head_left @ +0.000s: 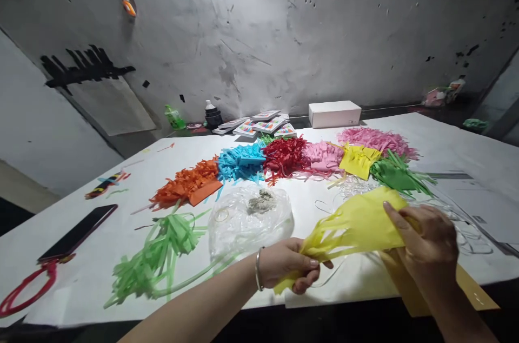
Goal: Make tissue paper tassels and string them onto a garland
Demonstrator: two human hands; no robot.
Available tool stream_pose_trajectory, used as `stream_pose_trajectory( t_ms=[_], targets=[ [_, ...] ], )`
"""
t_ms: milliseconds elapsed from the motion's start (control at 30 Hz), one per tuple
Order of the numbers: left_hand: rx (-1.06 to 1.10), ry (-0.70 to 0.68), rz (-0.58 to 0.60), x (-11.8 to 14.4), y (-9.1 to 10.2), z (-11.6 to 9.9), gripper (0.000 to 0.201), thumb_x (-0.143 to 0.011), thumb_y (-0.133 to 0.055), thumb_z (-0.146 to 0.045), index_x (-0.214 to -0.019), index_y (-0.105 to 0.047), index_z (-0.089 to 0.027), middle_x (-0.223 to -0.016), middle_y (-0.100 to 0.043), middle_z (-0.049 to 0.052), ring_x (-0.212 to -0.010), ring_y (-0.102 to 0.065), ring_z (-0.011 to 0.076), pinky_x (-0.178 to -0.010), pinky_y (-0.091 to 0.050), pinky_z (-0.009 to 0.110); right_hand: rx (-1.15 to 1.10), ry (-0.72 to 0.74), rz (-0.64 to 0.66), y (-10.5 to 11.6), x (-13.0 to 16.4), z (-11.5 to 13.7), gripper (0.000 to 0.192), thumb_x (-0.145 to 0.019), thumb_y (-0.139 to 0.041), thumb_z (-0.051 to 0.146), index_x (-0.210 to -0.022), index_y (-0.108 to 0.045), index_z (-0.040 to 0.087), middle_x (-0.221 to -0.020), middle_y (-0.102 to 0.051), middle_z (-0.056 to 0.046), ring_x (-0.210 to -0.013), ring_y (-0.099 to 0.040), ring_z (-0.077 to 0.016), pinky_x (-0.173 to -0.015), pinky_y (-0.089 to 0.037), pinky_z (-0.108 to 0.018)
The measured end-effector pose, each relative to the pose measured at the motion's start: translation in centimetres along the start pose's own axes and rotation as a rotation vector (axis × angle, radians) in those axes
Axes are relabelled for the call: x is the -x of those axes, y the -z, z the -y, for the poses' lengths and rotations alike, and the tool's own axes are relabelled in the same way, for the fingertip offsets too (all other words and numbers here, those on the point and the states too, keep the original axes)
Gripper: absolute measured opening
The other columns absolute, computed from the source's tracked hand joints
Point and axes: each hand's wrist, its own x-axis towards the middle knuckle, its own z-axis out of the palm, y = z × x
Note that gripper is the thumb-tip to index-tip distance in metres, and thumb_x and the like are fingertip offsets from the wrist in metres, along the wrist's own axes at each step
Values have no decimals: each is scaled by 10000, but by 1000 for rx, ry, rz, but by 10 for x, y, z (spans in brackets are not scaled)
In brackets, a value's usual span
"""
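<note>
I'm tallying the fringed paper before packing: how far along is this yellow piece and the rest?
Done: fringed piles of orange, blue, red, pink, yellow and green paper lie on the table. In hand: the left hand grips the strips of a yellow sheet; the right hand holds its uncut end. Left: possibly the brown sheet underneath.

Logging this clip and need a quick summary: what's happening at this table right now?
A person holds a piece of yellow fringed paper with both hands: the left hand bunches the cut strips, the right hand grips the uncut end. On the white table lie heaps of fringed paper in orange, blue, red, pink and green, beside a clear plastic bag and a phone.
</note>
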Motion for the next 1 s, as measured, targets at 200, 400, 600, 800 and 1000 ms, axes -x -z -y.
stream_pose_trajectory(
  t_ms=[200, 400, 600, 800, 1000],
  targets=[
    [-315, 64, -288, 56, 60, 5, 471, -755, -709, -470, -1076, -593, -145, -597, -549, -52, -397, -352, 66, -393, -284, 192, -200, 136, 271, -33, 45, 73, 324, -930, -438, 21, -1103, -708, 60, -1037, -703, -137, -1074, -617, -259, -1061, -443, -443],
    [-1021, -318, -875, 92, 32, 22, 397, -913, -579, -230, -1307, -527, -238, -1298, -580, 122, -1200, -537, 279, -1030, -447, 460, -323, 107, 366, -59, 72, 124, 417, -905, -373, 33, -1176, -687, 78, -1241, -690, -122, -1220, -584, -236, -1063, -460, -402],
    [-1343, -449, -531, 32, -18, 61, 414, -824, -720, -173, -1209, -567, -181, -1250, -640, 107, -1128, -568, 277, -988, -492, 429, -349, 122, 471, -48, 69, 129, 361, -996, -425, 220, -1261, -643, 108, -1335, -636, -135, -1207, -611, -279, -968, -545, -437],
    [-1146, -453, -546, 28, 6, 64, 207, -919, -627, -191, -1122, -590, -194, -1158, -656, 71, -1078, -563, 224, -969, -461, 375, -591, -10, 531, -21, 75, 104, 301, -1004, -500, 223, -1281, -614, 198, -1342, -628, -71, -1293, -551, -201, -1043, -508, -358],
    [-1066, -447, -512, 32, 7, 58, 156, -957, -546, -162, -1095, -606, -202, -1130, -656, 73, -1068, -562, 217, -972, -446, 374, -733, -191, 562, -16, 69, 103, 172, -978, -555, 220, -1111, -662, 234, -1178, -697, -37, -1226, -592, -174, -1064, -487, -322]
  ],
)
